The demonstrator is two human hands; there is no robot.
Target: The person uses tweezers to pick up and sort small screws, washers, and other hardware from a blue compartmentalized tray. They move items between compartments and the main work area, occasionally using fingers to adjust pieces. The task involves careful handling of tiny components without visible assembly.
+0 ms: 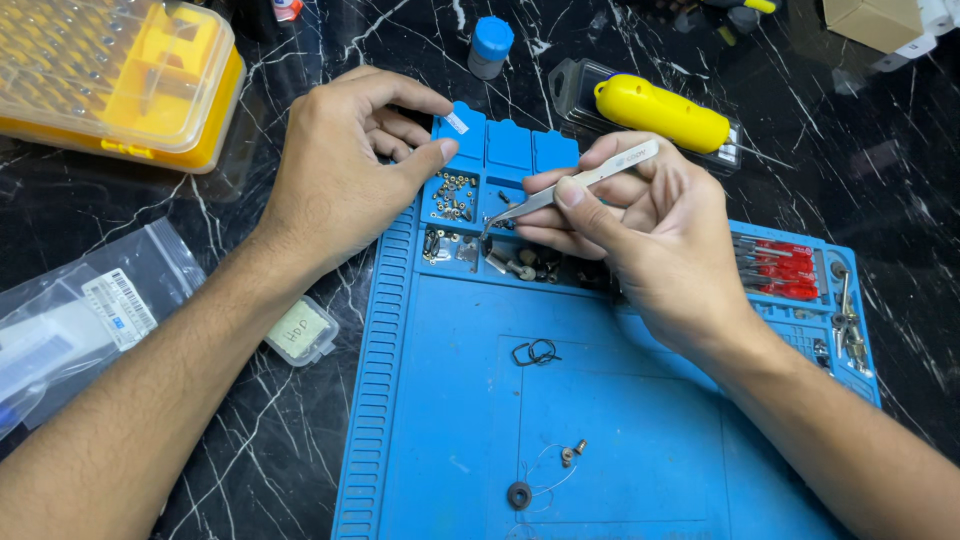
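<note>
Tweezers (570, 188), slim and silver metal, sit pinched in the right hand (650, 235), the thumb and 2 fingers (585, 193) closed narrow around the shaft. Their tips point down and left of those fingers into a small compartment of the blue silicone repair mat (600, 420), where a few grey metal parts (515, 265) lie just below the fingertips. Whether the tips hold anything, I cannot tell.

The left hand (335, 175) rests at the mat's upper left corner, fingers curled loosely, thumb and forefinger a little apart and holding nothing. The thumb tip touches the rim of the compartment that holds a heap of tiny brass-coloured screws (452, 197), just below and right of it.

Nearer the person than both hands, on the flat of the mat, lie a thin black wire loop (536, 352), a small screw (574, 452) and a dark round washer (518, 495). Beyond the right fingers a yellow plastic-handled tool (662, 113) lies in its clear case. A yellow bit box with a clear lid (120, 80) sits on the black marble counter (250, 450), beyond the left wrist.
</note>
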